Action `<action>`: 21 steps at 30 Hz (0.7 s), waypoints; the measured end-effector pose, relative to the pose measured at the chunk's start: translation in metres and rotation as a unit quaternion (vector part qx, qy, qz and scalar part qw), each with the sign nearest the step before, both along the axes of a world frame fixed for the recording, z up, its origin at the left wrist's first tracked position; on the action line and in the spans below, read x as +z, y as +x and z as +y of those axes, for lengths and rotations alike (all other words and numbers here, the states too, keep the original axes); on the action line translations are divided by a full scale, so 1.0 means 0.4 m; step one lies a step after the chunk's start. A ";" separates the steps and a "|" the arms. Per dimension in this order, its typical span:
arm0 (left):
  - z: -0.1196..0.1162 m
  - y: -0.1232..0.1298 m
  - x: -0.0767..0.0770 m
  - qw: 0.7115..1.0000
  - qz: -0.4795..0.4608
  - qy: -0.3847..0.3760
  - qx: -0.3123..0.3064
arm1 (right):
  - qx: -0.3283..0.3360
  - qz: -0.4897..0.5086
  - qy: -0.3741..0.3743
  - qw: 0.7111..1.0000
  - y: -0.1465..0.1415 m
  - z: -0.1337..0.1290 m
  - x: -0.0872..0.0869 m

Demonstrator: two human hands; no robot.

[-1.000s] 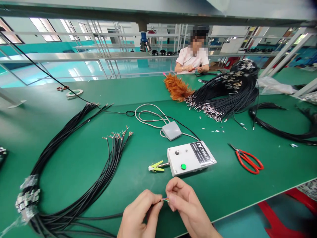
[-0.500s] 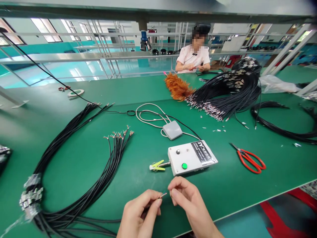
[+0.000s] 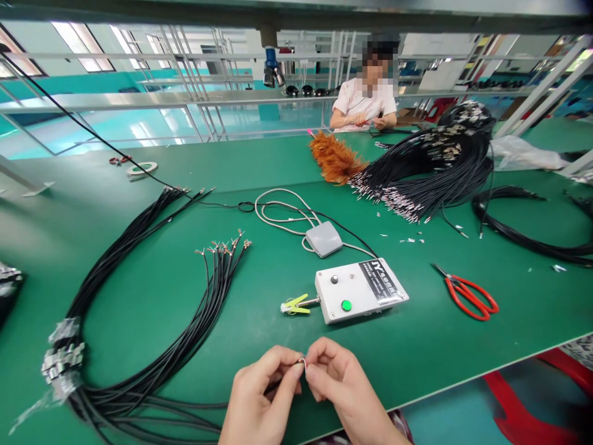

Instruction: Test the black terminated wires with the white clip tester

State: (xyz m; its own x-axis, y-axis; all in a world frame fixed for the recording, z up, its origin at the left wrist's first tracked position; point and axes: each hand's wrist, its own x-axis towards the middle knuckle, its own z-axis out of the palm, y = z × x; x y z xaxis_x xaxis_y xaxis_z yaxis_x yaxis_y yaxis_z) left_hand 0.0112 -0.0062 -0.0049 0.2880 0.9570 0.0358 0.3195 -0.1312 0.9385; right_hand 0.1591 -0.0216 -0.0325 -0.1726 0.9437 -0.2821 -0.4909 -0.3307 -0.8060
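Bottom center of frame: left hand (image 3: 254, 395), thumb and index pinched tight on black cable (image 3: 273, 387), most of it hidden in the fist. Just right of that: right hand (image 3: 346, 383), thumb and index narrow, right at thin white wire (image 3: 304, 363), bent, out past left fingertips; cannot tell if gripped or only touched. Both above green table (image 3: 393, 355). Center: white control box (image 3: 352, 287) with green button (image 3: 346, 305), yellow clip (image 3: 296, 304) off its left end. Above box: gray pedal (image 3: 324, 239), cord looped left. Right: red-handled scissors (image 3: 472, 300), tips toward upper left. Left half: curved cable bundle (image 3: 104, 272), splayed wire ends near center-left. Upper right: black cable heap (image 3: 430, 161) touching orange feather duster (image 3: 336, 157). Top, right of center: co-worker (image 3: 356, 102) at far side, held item too small to tell.
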 end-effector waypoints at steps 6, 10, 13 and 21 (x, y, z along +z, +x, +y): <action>0.001 0.002 0.001 1.000 0.012 0.002 0.006 | -0.017 -0.011 -0.018 1.000 0.030 0.007 0.020; 0.000 0.002 -0.001 1.000 0.014 0.005 -0.001 | -0.005 -0.026 0.003 1.000 0.041 0.016 0.029; -0.001 0.001 -0.004 0.999 0.026 0.016 -0.011 | 0.000 -0.048 0.028 0.998 0.042 0.020 0.031; -0.011 0.004 -0.003 0.994 0.059 0.090 0.028 | -0.040 -0.016 0.001 0.999 0.027 -0.003 0.034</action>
